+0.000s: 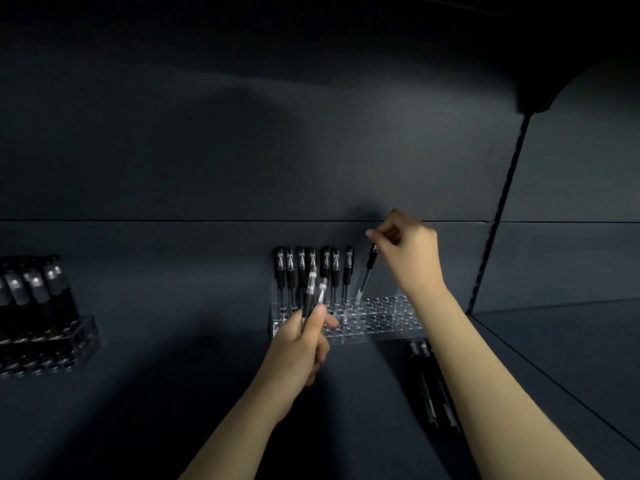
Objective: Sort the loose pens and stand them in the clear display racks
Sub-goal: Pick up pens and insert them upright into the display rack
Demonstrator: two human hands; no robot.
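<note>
A clear rack point(381, 318) with many round holes stands on the dark shelf, and several black-capped pens point(313, 271) stand upright in its back row. My right hand point(405, 251) pinches the top of one tilted pen point(366, 275) whose lower end is at a hole in the back row. My left hand point(304, 344) grips a small bunch of pens point(313, 292) upright in front of the rack's left end. Loose dark pens point(427, 382) lie on the shelf to the right, partly hidden by my right forearm.
A second clear rack point(69, 344) holding several dark pens stands at the far left of the shelf. A slotted shelf upright point(498, 209) rises at the right, with a neighbouring shelf board point(571, 341) beyond it. The dark back panel is close behind the racks.
</note>
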